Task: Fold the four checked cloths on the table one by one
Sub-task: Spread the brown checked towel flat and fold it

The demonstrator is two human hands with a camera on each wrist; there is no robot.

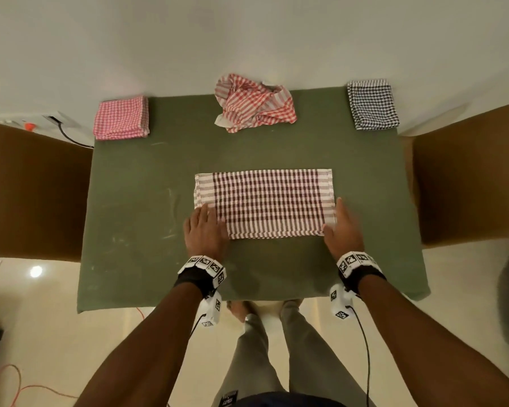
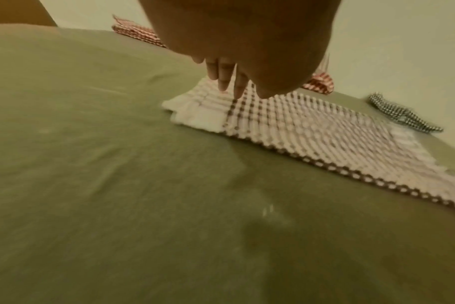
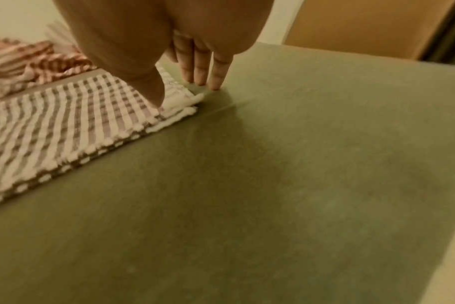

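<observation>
Maroon-and-white checked cloth [image 1: 265, 202], folded to a long rectangle, lies flat at the middle of the green felt-covered counter [image 1: 147, 207], its long axis running left to right and its folded long edge nearest the person. Left hand [image 1: 204, 230] rests with straight fingers [image 2: 222, 82] on the cloth's near left corner; right hand [image 1: 343, 227] sits at the near right corner, thumb on the cloth, straight fingers [image 3: 216, 80] touching the counter just beside it. Neither grip encloses anything. Along the far edge: folded pink checked cloth [image 1: 121, 118] left, crumpled red-and-white checked cloth [image 1: 254, 104] centre, folded black-and-white checked cloth [image 1: 372, 104] right.
</observation>
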